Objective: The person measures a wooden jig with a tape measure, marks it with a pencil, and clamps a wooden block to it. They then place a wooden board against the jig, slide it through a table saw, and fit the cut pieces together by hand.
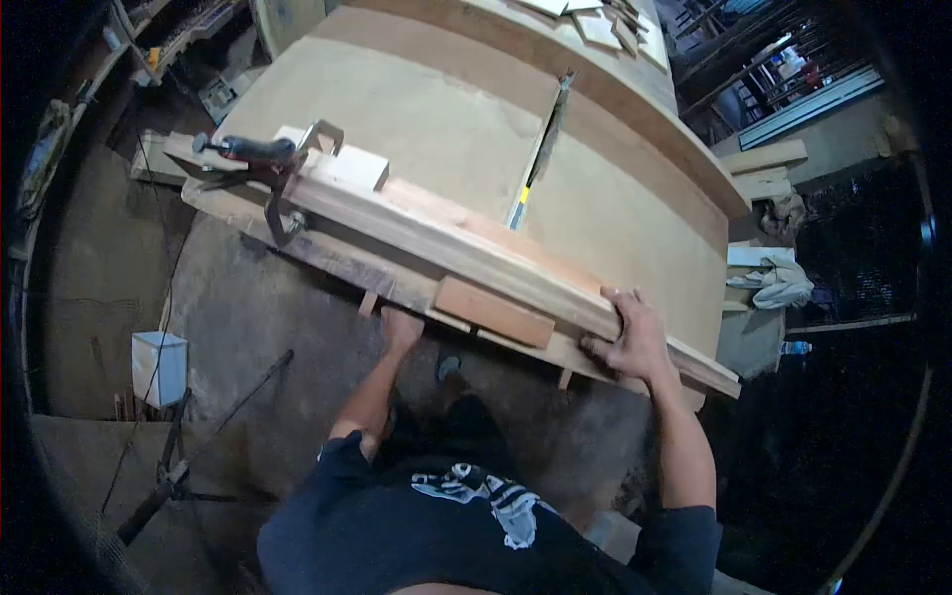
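Observation:
A long wooden sled of stacked boards (436, 243) lies across the near edge of a saw table (416, 109). My left hand (400, 327) grips the sled's near edge from below, just left of a small wooden block (494, 311) fixed to it. My right hand (627, 335) rests on top of the sled's right part, fingers curled over its rail. A saw blade (543, 139) stands in the table slot beyond the sled. A metal clamp with a black handle (263, 164) holds the sled's left end.
Cut wood pieces (595, 25) lie at the table's far end. A white box (159, 367) sits on the floor at left, beside a dark metal stand (169, 476). Cloth (783, 283) and planks (764, 159) are at right.

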`<state>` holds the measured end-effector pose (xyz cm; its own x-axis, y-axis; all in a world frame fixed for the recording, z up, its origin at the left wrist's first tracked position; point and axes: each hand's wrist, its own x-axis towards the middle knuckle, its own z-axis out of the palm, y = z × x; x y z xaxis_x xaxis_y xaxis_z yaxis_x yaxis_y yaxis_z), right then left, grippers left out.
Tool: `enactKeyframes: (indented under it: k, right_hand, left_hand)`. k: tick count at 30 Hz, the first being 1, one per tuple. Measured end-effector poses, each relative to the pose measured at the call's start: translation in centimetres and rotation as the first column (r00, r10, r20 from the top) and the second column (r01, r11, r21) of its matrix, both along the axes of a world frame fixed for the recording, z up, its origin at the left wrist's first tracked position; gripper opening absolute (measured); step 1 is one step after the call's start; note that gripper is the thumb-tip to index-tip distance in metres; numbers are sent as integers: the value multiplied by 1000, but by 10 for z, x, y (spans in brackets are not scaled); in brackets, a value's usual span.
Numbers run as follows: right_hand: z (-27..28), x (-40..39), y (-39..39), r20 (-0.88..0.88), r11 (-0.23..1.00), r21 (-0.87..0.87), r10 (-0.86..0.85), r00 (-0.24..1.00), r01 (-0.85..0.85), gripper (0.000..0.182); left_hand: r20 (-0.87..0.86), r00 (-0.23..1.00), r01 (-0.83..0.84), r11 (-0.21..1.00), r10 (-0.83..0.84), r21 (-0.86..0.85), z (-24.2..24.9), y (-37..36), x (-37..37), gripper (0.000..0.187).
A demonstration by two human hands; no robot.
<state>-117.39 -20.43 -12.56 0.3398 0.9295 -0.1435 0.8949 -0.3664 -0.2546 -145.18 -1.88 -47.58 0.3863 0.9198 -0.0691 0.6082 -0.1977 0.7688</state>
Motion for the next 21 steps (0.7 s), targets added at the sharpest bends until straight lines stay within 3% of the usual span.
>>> enactKeyframes:
  k: [1, 3, 4, 5, 6, 7, 9, 21]
  right_hand:
    - [-1, -4, -3, -13, 1000, 2, -23, 1000, 23, 77]
    - [3, -6, 4, -45, 997, -57, -60, 997, 57, 78]
    - [-1, -3, 1, -25, 999, -34, -41, 999, 40, 79]
    - [-4, -2, -2, -7, 1000, -9, -26, 1000, 26, 79]
    - [-4, -2, -1, -12, 999, -8, -34, 999, 33, 79]
    - [-2, -4, 0, -9, 999, -18, -35, 999, 34, 80]
    - [-1, -5, -1, -7, 999, -17, -43, 999, 43, 80]
    - [-8, 0, -9, 39, 999, -7, -34, 999, 34, 82]
  left_hand:
    - [-10, 998, 69, 997, -69, 18, 8, -1, -6, 42]
    - [-43, 998, 51, 996, -54, -78, 17, 7, -6, 38]
    - [196, 976, -99, 995, 95, 12, 5, 12, -8, 35]
    - [431, 878, -259, 964, 208, 64, -7, 16, -13, 32]
    - [438, 851, -299, 953, 290, -51, 20, 23, -27, 31]
    - [425, 859, -291, 955, 286, -56, 25, 28, -34, 31]
    - [253, 787, -350, 745, 563, -568, 31, 51, -33, 33]
    - [438, 764, -189, 813, 474, -551, 32, 88, -8, 36]
